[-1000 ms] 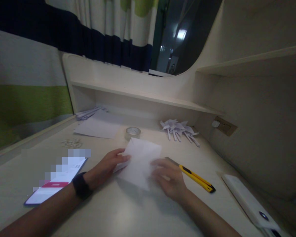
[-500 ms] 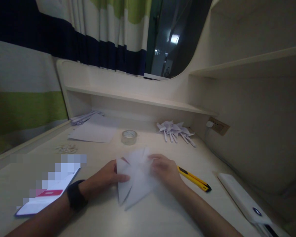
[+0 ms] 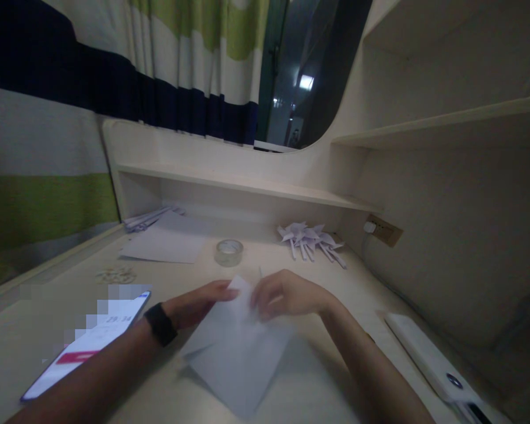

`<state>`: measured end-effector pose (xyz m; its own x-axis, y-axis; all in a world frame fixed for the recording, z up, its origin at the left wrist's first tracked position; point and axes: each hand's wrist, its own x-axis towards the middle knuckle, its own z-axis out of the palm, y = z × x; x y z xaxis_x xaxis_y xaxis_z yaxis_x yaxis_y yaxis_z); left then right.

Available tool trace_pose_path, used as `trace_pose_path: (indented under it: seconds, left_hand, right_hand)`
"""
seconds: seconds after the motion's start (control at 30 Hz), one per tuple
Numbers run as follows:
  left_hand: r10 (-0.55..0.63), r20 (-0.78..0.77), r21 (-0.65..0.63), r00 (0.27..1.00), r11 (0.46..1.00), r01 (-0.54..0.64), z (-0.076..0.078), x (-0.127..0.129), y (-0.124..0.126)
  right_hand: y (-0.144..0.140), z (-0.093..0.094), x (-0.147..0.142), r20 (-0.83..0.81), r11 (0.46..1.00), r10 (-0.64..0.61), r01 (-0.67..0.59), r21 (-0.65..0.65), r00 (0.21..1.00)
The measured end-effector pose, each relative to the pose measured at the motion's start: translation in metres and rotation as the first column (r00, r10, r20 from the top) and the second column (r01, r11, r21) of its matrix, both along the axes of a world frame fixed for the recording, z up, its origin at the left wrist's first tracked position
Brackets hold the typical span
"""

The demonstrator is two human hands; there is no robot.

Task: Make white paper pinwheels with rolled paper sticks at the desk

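A white sheet of paper [image 3: 241, 359] lies on the desk [image 3: 331, 377] in front of me, partly folded, with one corner lifted at its far end. My left hand [image 3: 198, 307] pinches that raised corner from the left. From the right, my right hand [image 3: 287, 294] grips the same fold, fingers curled over the paper. Both hands meet at the paper's far tip. A black watch sits on my left wrist.
A lit phone [image 3: 86, 347] lies at the left. A tape roll [image 3: 228, 252], loose sheets [image 3: 163, 244] and a pile of folded paper pinwheels [image 3: 311, 238] sit toward the back. A white power bank [image 3: 433, 362] is at the right. A shelf runs behind.
The paper has been turned and opened out toward me; both hands moved up to its far corner. My right arm now hides the yellow utility knife.
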<state>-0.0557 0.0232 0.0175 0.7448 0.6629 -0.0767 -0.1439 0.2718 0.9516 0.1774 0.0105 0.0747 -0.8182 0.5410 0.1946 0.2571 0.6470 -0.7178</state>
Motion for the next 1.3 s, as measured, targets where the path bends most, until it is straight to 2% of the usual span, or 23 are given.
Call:
trace_pose_path:
  seconds: [0.1, 0.23, 0.37, 0.43, 0.6, 0.73, 0.8, 0.9, 1.07, 1.2, 1.3]
  left_hand:
    - [0.023, -0.009, 0.033, 1.0, 0.999, -0.023, -0.001, 0.007, -0.009]
    - [0.119, -0.08, 0.097, 0.99, 0.989, -0.111, -0.002, 0.01, -0.015]
    - [0.285, -0.117, 0.301, 0.951, 0.923, -0.239, -0.016, 0.015, -0.007]
    - [0.357, -0.119, 0.356, 0.927, 0.886, -0.296, -0.024, 0.018, -0.002]
    - [0.454, -0.06, 0.312, 0.889, 0.855, -0.415, -0.03, 0.019, -0.002]
    - [0.455, 0.007, 0.233, 0.891, 0.865, -0.444, -0.025, 0.017, -0.008]
    - [0.453, 0.021, 0.208, 0.891, 0.87, -0.447, -0.023, 0.017, -0.011]
    - [0.448, 0.023, 0.191, 0.894, 0.876, -0.443, -0.022, 0.019, -0.014]
    - [0.406, -0.012, 0.17, 0.914, 0.901, -0.398, -0.017, 0.022, -0.018]
    - [0.34, -0.028, 0.159, 0.94, 0.93, -0.332, -0.012, 0.023, -0.02]
    - [0.348, -0.017, 0.152, 0.937, 0.927, -0.342, -0.011, 0.023, -0.019]
  right_hand:
    - [0.006, -0.011, -0.005, 0.022, 0.996, -0.083, 0.082, 0.041, 0.996]
    - [0.011, -0.028, -0.006, -0.087, 0.971, -0.2, 0.209, 0.114, 0.976]
    - [0.01, -0.039, -0.01, -0.188, 0.93, -0.306, 0.335, 0.153, 0.933]
    - [0.009, -0.042, -0.013, -0.217, 0.915, -0.329, 0.367, 0.17, 0.919]
    - [0.005, -0.045, -0.017, -0.306, 0.87, -0.368, 0.441, 0.22, 0.878]
    - [0.002, -0.043, -0.009, -0.381, 0.776, -0.408, 0.535, 0.334, 0.83]
    - [0.001, -0.043, -0.004, -0.385, 0.754, -0.415, 0.548, 0.362, 0.824]
    - [-0.002, -0.045, 0.001, -0.308, 0.768, -0.411, 0.508, 0.391, 0.858]
    - [-0.007, -0.046, 0.003, -0.085, 0.854, -0.308, 0.315, 0.414, 0.948]
    - [-0.007, -0.045, 0.004, 0.002, 0.89, -0.331, 0.311, 0.333, 0.944]
    - [-0.005, -0.044, 0.007, 0.007, 0.92, -0.324, 0.314, 0.236, 0.946]
